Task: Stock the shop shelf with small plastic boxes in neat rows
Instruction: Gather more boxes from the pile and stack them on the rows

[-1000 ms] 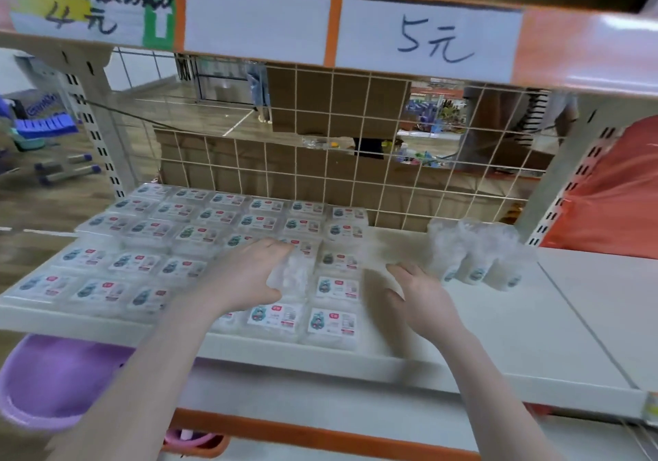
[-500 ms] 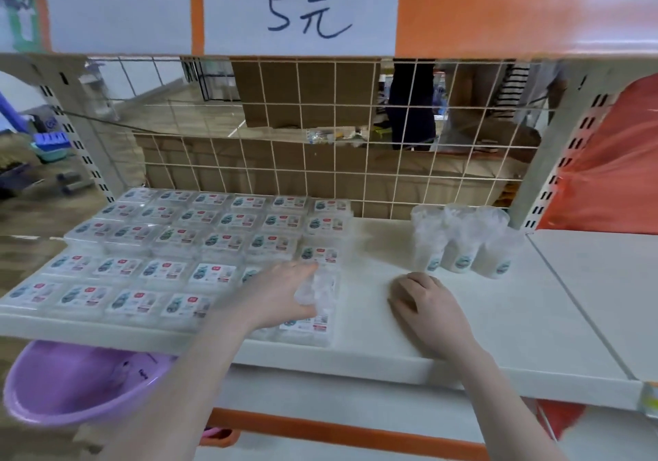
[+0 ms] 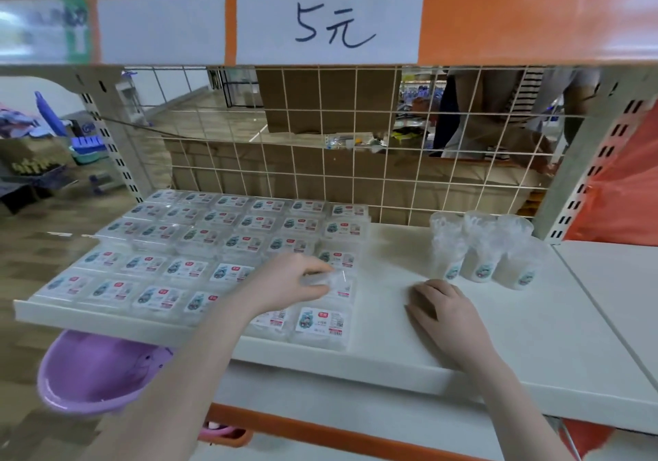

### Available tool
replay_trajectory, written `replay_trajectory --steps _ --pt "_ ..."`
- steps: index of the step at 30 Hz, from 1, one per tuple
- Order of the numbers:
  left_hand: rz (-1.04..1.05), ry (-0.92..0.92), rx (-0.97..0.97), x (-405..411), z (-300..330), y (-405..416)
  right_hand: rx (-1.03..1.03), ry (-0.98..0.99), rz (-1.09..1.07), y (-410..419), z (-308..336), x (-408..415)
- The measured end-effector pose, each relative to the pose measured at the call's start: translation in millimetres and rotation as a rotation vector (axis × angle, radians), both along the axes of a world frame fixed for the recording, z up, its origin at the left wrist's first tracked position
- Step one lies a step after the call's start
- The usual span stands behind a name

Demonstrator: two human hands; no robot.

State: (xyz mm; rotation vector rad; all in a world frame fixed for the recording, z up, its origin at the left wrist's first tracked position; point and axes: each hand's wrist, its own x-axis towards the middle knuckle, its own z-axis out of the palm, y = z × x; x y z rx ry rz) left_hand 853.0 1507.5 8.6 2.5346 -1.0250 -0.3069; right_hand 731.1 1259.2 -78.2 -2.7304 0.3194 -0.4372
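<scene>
Several rows of small clear plastic boxes [image 3: 220, 243] with printed labels cover the left half of the white shelf [image 3: 534, 336]. My left hand [image 3: 288, 282] lies over the right end of the second row from the front and pinches a clear box [image 3: 340, 281] between thumb and fingers. The front right box [image 3: 322, 323] lies just below that hand. My right hand [image 3: 439, 309] rests on the bare shelf to the right of the rows, fingers loosely curled, holding nothing.
Three packs of clear plastic cups [image 3: 480, 250] stand at the back right of the shelf. A wire mesh panel [image 3: 320, 161] closes the back. An orange rail with a price card [image 3: 329, 23] hangs overhead. A purple basin [image 3: 96, 371] sits below the shelf's left front.
My left hand has slid right along the rows with the clear box in it. My right hand has stayed on the shelf. The view has shifted.
</scene>
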Motion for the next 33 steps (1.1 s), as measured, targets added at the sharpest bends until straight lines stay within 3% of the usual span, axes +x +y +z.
replay_trajectory --steps 4,8,13,18,28,33 --pt "0.031 0.067 -0.125 3.7 9.8 1.5 0.008 0.011 -0.014 0.8 -0.5 1.3" --pt "0.003 0.147 -0.123 6.4 12.7 2.0 0.010 0.015 -0.018 1.5 -0.1 1.5" --pt "0.010 0.090 -0.131 9.7 9.3 -3.8 0.023 0.015 -0.007 1.9 0.6 0.5" --pt "-0.007 -0.055 0.033 10.7 -1.7 -5.8 0.032 0.006 -0.011 0.9 0.1 0.2" --pt "-0.037 -0.056 0.110 6.8 -16.8 1.0 0.050 -0.001 -0.022 1.0 -1.1 0.6" --pt "-0.155 0.012 0.139 13.2 -11.4 8.8 0.063 -0.008 -0.018 1.0 -1.0 0.7"
